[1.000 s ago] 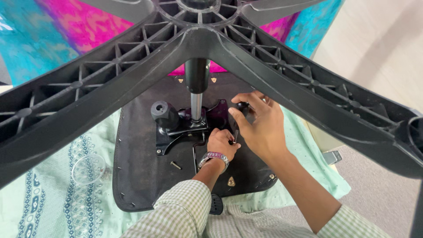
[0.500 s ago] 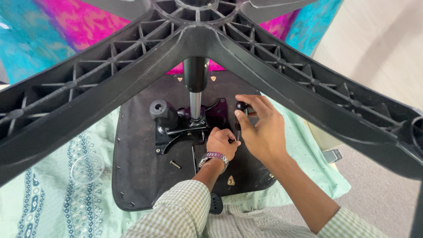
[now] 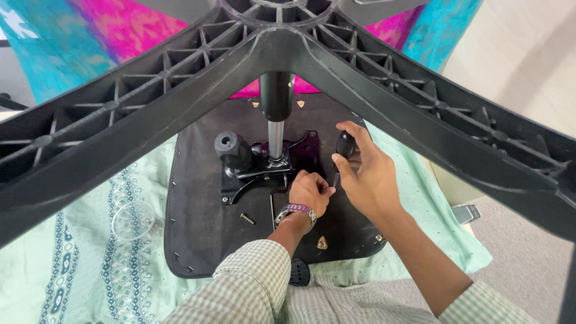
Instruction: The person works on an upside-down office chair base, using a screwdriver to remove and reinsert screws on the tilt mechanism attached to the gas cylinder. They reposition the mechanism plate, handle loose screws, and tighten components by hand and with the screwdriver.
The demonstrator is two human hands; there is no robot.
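Green patterned cloth carries an upturned chair seat [image 3: 198, 234], base [image 3: 282, 42] overhead. Since a second ago, right hand [image 3: 366, 177] has lifted slightly, closed round a black screwdriver handle [image 3: 346, 144]; left hand [image 3: 311, 193] stays curled at the shaft by the bracket [image 3: 264, 168]. Loose bolt [image 3: 247, 219] unmoved.

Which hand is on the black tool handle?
The right hand. It grips the black handle near the metal plate, upper right of the other. The left hand, with the wristwatch, is closed low beside the plate, no handle visible.
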